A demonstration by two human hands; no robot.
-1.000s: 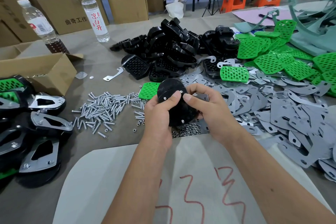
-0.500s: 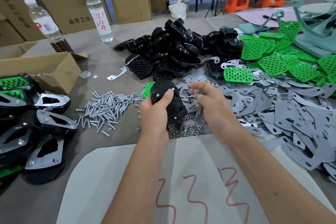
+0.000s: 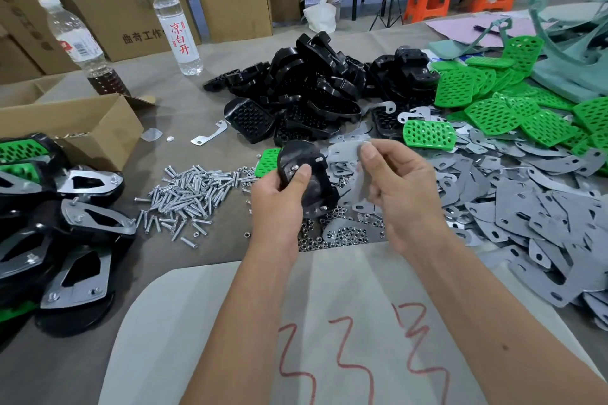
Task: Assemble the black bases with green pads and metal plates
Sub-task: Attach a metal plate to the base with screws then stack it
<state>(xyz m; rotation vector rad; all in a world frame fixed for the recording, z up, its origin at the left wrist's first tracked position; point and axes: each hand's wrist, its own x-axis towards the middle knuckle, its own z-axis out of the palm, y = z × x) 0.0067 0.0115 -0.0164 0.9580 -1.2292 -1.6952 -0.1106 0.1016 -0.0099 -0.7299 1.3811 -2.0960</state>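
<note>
Gripping a rounded black plastic base (image 3: 304,181) underside-up, screw ends protruding, the left hand (image 3: 279,197) is steadying it above the table while the right hand (image 3: 399,189) is pinching a grey metal plate (image 3: 353,159) beside it, apparently to seat it. A clear water bottle (image 3: 176,26) reads "凉白开".

The clear bottle (image 3: 176,26) reads 凉白开 in red; a cardboard box (image 3: 131,26) reads 曲奇工作台

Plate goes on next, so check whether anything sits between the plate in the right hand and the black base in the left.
Nothing visible does. The right hand pinches the metal plate just right of the black base gripped by the left hand; only open air separates them.
</note>
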